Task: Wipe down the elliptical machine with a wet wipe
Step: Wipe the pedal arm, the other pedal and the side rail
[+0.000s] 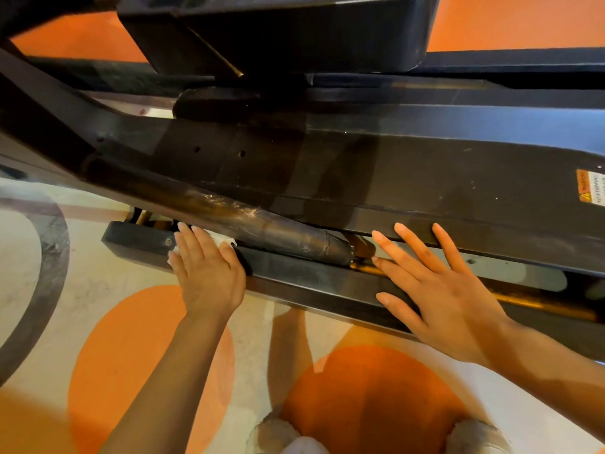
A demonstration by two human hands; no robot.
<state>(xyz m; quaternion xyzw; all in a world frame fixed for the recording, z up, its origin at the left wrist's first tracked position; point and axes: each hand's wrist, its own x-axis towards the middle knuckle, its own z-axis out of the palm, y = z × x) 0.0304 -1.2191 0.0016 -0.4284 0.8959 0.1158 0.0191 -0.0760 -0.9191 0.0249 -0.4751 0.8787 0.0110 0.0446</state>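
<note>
The black elliptical machine (376, 165) fills the upper and middle view, its low rail (311, 276) running from left to right just in front of me. My left hand (206, 270) lies flat on the rail's left end, pressing a white wet wipe (226, 239) whose edges show above and left of the fingers. My right hand (448, 290) rests spread and flat across the rail and the frame's lower edge, holding nothing. A scuffed dark cylinder (278, 231) slopes down between the two hands.
The floor (98, 290) is pale with orange circles (370, 388) and a dark curved band (49, 257) at left. My slippers (474, 434) show at the bottom edge. An orange warning sticker (589, 190) sits on the frame at right. A large black housing (278, 31) overhangs at top.
</note>
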